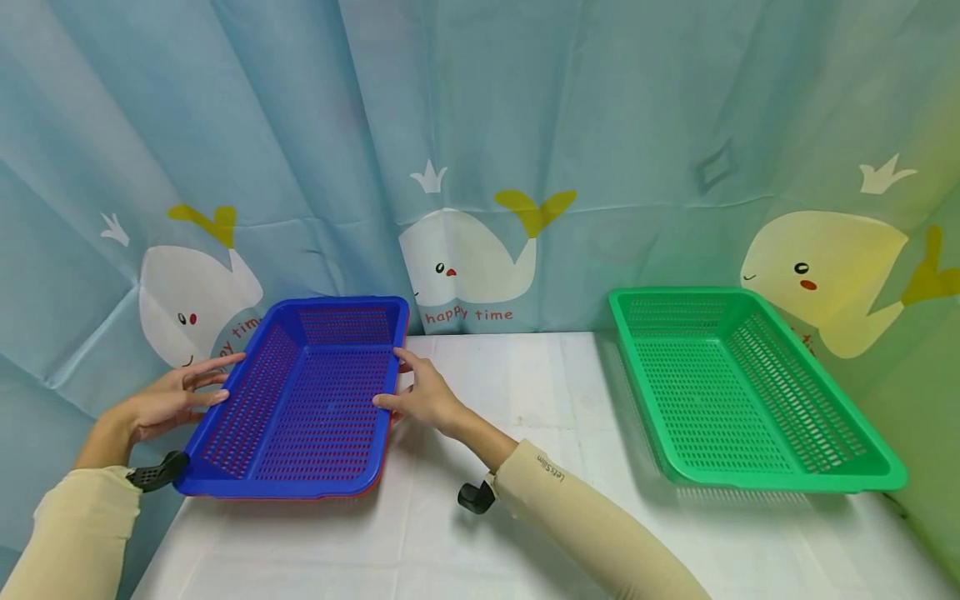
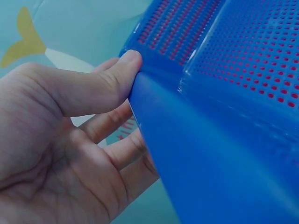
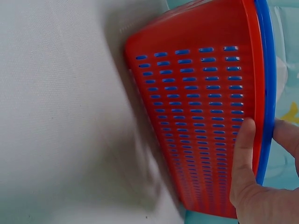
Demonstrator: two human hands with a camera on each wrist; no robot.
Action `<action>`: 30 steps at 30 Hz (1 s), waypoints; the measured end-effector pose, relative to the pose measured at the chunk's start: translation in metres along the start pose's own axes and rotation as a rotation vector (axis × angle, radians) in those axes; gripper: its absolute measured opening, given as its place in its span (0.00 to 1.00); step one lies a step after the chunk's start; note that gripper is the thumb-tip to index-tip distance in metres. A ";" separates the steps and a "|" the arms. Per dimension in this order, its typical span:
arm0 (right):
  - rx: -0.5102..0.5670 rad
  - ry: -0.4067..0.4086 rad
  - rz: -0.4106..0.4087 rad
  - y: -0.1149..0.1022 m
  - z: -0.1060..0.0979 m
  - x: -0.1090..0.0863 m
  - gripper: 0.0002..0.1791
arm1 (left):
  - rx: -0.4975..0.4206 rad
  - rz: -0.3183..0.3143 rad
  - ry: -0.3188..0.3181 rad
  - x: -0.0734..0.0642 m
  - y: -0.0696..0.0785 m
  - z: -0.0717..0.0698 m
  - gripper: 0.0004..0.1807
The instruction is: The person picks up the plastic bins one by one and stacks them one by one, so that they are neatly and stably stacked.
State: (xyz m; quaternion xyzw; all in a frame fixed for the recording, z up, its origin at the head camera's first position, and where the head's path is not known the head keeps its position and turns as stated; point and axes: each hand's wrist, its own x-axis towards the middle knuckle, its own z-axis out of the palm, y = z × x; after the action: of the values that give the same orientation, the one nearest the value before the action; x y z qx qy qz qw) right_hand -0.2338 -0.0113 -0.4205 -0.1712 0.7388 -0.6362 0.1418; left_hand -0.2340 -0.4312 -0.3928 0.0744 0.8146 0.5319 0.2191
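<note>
The left hand (image 1: 168, 400) is gripping the blue basket (image 1: 285, 486) by its left rim; the right hand (image 1: 427, 396) is pinching the right rim, fingers touching the red basket (image 3: 201, 28) nesting beneath. Both are sitting at the desk's (image 1: 525, 400) left, the green basket (image 1: 780, 479) standing well apart. Wedged walls could make the red one drag along if the blue rises.

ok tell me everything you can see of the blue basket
The blue basket is rectangular, open side up, plastic-looking, with rounded corners, a smooth rim, and perforated floor and walls. It nests inside a red basket at the left of the table. The left hand and right hand grip its opposite long sides.
</note>
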 end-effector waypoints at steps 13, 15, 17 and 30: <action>-0.051 0.004 0.020 -0.002 -0.006 -0.003 0.50 | 0.101 -0.021 0.003 0.003 0.006 0.002 0.43; -0.064 0.005 0.023 -0.001 -0.008 -0.004 0.50 | 0.097 -0.024 -0.001 0.004 0.006 0.004 0.43; -0.071 0.008 0.024 -0.001 -0.010 -0.006 0.50 | 0.094 -0.017 -0.011 0.005 0.007 0.006 0.43; -0.073 -0.030 0.025 0.002 -0.036 -0.020 0.49 | 0.034 -0.009 -0.027 0.013 0.015 0.028 0.42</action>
State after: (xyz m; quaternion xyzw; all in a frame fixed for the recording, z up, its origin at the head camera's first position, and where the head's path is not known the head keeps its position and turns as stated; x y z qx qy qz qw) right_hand -0.2313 0.0294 -0.4175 -0.1766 0.7614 -0.6043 0.1546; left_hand -0.2352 -0.3965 -0.3928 0.0814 0.8208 0.5159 0.2311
